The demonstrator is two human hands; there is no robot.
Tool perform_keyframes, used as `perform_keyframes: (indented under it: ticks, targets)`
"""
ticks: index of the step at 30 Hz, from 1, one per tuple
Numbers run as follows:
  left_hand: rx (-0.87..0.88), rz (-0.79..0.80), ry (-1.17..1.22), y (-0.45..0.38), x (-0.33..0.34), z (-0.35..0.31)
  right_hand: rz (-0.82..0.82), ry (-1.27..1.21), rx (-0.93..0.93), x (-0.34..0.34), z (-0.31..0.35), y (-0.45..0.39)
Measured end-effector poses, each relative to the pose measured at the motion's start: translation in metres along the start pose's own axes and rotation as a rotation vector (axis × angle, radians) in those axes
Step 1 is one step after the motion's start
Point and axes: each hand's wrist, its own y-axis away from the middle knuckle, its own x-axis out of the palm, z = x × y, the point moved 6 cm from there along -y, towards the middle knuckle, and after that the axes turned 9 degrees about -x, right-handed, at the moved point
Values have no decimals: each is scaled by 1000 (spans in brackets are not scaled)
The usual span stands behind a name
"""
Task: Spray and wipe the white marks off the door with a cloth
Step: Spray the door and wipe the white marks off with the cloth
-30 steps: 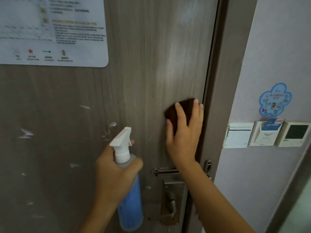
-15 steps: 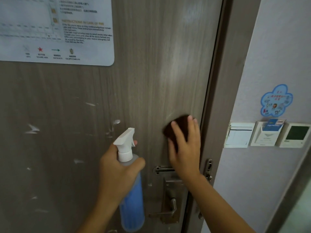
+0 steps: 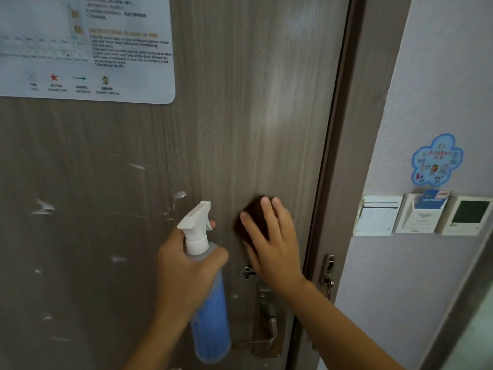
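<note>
The notice (image 3: pixel 88 46) on the door (image 3: pixel 253 102) carries the yellow heading "INSTRUCTIONS IN CASE OF FIRE", with "Do not use the lifts" legible below and the caption "ESCAPE STAIRCASE" in its legend, while other wall lettering is too blurred to read.

The left hand (image 3: pixel 184 273) is curled around the neck of a spray bottle (image 3: pixel 208 303), thumb across the front, one fingertip showing past the trigger. Its forearm rises from the bottom edge. The right hand (image 3: pixel 274 244) lies flat, fingers (image 3: pixel 266 209) straight and spread, pressing a dark cloth (image 3: pixel 253 217); its forearm stretches in from lower right.
</note>
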Motion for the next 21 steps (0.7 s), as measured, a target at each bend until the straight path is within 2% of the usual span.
perform_keyframes:
  ticks: [2, 7, 11, 15, 19, 21]
  targets:
    - [2, 0, 1, -1, -1, 2, 24, 24, -10, -6, -8, 8]
    - [4, 7, -11, -6, 3, -1, -199, -35, 349, -40, -55, -54]
    - [52, -11, 10, -7, 4, -7, -298, -42, 429, -44, -50, -87]
    - [58, -23, -4, -7, 8, -8, -253, -73, 352, -26, -21, -61]
    - [61, -24, -23, -6, 8, -8, -31, -35, 111, 8, 12, 5]
    - [60, -11, -3, -5, 6, -8, 10, -41, 95, 11, 10, 30]
